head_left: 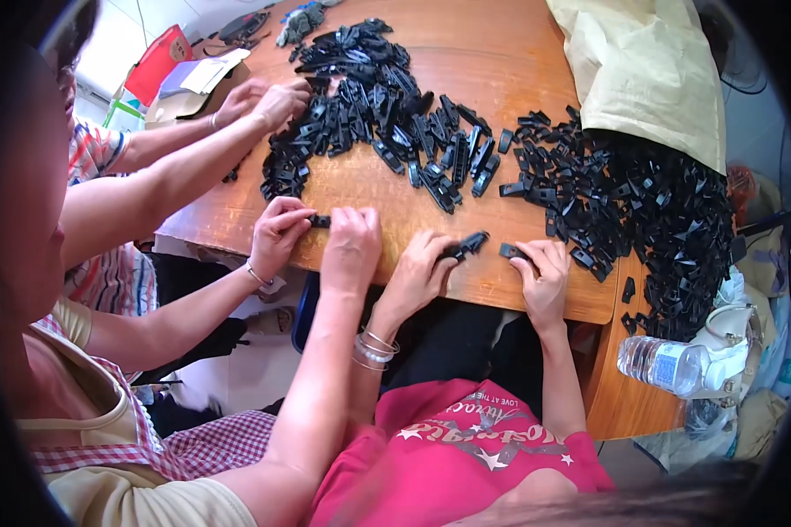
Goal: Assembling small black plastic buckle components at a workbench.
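My left hand (417, 274), with bracelets at the wrist, pinches a long black plastic piece (473, 244) just over the table's near edge. In my right hand (547, 274), a smaller black plastic piece (512, 252) is gripped between thumb and fingers, pointing toward the left one. The two pieces are apart. Beyond my hands lies a heap of long black plastic pieces (444, 149). Nearest my right hand is a pile of small black plastic pieces (580, 189). My fingers partly hide both held pieces.
To my left, one co-worker's hands (350, 250) hold a black piece; another's hands (277, 105) reach into the heap. A large pale sack (650, 70) spills small pieces at right. A clear plastic bottle (664, 364) lies near the wooden table's (501, 294) right corner.
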Demonstrator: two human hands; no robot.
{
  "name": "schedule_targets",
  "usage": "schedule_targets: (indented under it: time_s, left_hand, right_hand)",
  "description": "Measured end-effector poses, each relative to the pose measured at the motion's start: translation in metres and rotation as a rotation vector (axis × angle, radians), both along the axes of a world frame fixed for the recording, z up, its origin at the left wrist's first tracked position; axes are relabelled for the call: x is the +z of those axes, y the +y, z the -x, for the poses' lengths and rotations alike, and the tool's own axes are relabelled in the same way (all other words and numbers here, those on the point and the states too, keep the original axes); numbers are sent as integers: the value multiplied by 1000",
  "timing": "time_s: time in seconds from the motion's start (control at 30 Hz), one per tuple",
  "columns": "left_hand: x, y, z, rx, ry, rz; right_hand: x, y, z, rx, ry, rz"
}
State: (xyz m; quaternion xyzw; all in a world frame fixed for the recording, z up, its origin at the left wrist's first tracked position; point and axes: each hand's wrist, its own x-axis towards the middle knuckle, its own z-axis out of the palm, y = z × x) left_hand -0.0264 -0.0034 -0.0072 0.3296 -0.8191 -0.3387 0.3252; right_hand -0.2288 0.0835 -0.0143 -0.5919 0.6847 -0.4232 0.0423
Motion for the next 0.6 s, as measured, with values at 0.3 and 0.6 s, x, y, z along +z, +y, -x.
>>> schedule_targets:
  time_s: [0.3,0.6]
  left_hand:
    - [-6,2,5,38,-26,164]
    - [-5,2,11,5,-26,154]
  right_hand:
    - [14,-13,9,157,-375,-132]
    - [3,-24,7,431,-233,-92]
